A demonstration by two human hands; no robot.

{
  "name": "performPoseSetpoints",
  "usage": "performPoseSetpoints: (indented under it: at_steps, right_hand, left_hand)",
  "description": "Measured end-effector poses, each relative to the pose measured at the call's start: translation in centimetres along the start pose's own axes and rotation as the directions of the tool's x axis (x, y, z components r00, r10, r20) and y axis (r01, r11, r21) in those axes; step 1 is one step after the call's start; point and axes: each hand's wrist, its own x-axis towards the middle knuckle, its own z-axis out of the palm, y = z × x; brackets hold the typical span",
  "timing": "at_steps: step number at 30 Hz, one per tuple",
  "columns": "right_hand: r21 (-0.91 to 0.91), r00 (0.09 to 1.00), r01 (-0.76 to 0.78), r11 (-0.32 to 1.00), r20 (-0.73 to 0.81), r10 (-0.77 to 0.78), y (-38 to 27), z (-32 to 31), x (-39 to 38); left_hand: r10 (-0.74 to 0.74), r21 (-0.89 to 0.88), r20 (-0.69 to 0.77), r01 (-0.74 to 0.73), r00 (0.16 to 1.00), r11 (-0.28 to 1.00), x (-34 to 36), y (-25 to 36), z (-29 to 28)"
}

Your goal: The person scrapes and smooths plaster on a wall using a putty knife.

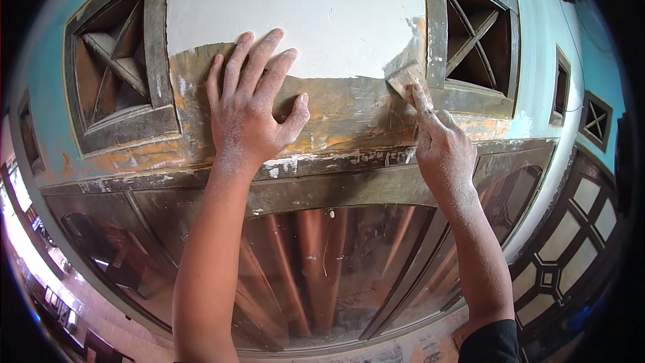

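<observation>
My right hand (445, 146) is closed around a scraper (405, 81), its blade against the wall by the right-hand vent frame. The blade sits where white paint (295, 13) meets a stripped band (336, 109) of brown and orange. My left hand (252, 97) lies on the wall to the left with fingers spread, its fingertips reaching onto the white paint. White dust covers both hands and the wrists. The scraper's handle is mostly hidden in my right hand.
Wooden vent frames with crossed slats stand on the left (121, 60) and right (478, 37). Below runs a paint-flecked wooden ledge (302, 165) above a glass window (316, 262) with reddish curtains behind it. A dark panelled door (568, 242) is at the far right.
</observation>
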Motion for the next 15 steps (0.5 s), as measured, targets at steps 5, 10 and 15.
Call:
performPoseSetpoints:
  at_steps: [5,10,15]
  right_hand:
    - [-0.035,0.998,0.014,0.999,0.058,-0.012,-0.4,-0.6,0.4]
    - [0.038,0.995,0.071,0.997,0.073,-0.074,0.3,0.0,-0.4]
    - [0.153,0.991,0.123,0.981,0.036,-0.130,1.0,0.5,-0.4]
  left_hand:
    - [-0.006,0.000,0.017,0.006,1.000,1.000,0.2,0.1,-0.2]
    - [-0.005,-0.006,0.026,0.005,1.000,1.000,0.2,0.2,-0.3]
    - [-0.012,0.022,0.078,0.010,0.997,1.000,0.1,0.2,-0.7]
